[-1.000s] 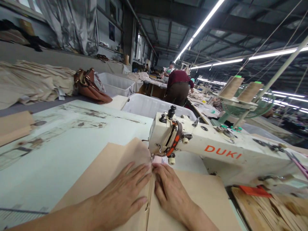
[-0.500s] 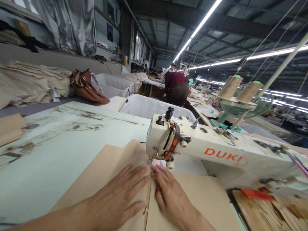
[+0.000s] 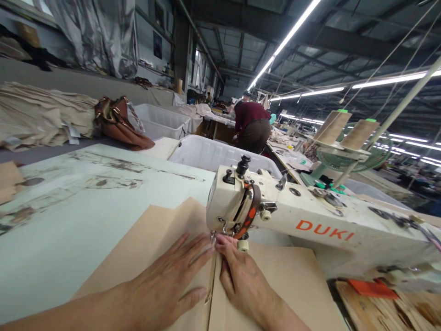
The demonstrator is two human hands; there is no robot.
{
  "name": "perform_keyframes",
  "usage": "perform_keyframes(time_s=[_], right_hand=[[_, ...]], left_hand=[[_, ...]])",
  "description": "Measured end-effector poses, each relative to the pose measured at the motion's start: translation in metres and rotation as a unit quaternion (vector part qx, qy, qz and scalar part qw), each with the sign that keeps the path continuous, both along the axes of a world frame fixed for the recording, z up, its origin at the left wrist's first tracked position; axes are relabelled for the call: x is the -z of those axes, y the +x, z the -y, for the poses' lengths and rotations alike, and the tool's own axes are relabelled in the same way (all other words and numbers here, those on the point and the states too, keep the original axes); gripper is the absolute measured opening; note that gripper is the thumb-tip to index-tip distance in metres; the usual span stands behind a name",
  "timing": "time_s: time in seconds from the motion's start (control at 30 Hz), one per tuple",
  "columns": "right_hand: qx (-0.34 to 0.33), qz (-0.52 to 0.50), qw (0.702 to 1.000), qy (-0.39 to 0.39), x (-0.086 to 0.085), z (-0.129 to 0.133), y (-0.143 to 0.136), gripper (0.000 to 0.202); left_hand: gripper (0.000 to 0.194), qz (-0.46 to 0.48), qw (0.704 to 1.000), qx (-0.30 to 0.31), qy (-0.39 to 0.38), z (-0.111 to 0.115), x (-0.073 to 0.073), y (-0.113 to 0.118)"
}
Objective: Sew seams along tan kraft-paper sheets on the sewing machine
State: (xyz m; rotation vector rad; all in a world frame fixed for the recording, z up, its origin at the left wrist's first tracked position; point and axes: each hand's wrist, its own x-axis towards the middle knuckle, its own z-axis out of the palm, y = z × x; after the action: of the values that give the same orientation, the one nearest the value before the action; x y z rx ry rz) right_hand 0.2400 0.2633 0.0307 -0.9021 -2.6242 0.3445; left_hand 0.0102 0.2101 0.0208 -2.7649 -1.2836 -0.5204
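My 2 hands, left (image 3: 168, 287) and right (image 3: 241, 280), lie flat and open on smooth tan fabric (image 3: 289, 280), pressing either side of its raised centre seam (image 3: 211, 285), fingertips just short of the needle of the cream sewing machine (image 3: 275, 211), with bare pale worktop (image 3: 86, 216) to my left.

One readable text: "DUKI" in orange-red capital letters, printed on the cream side of the sewing machine (image 3: 310, 220) arm, right of the needle head, toward the right edge of the bench (image 3: 86, 220). A small white tag on the brown bag (image 3: 119, 122) at the far left corner of the bench carries print too small to read. Nothing else legible; marks on the bench top are stains, not writing.
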Motion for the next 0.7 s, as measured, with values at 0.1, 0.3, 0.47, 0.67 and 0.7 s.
perform_keyframes(time_s=[0.1,0.3,0.47,0.67,0.7], right_hand=[[0.008,0.007,1.0,-0.001,0.002,0.003,0.0,0.054],[0.016,0.013,1.0,-0.007,0.001,0.0,0.001,0.054],[0.004,0.0,1.0,-0.005,0.0,0.0,0.002,0.052],[0.012,-0.002,1.0,0.012,0.006,-0.008,0.001,0.049],[0.011,-0.002,1.0,0.016,0.004,-0.009,-0.001,0.049]], left_hand=[[0.09,0.0,1.0,0.002,-0.005,0.002,-0.003,-0.001],[0.091,0.01,1.0,-0.001,0.002,0.004,-0.006,-0.006],[0.092,0.008,1.0,0.009,0.027,0.002,-0.006,-0.006],[0.082,0.009,0.999,0.018,0.025,-0.005,0.004,-0.004],[0.078,0.004,1.0,0.018,0.013,-0.006,0.005,-0.004]])
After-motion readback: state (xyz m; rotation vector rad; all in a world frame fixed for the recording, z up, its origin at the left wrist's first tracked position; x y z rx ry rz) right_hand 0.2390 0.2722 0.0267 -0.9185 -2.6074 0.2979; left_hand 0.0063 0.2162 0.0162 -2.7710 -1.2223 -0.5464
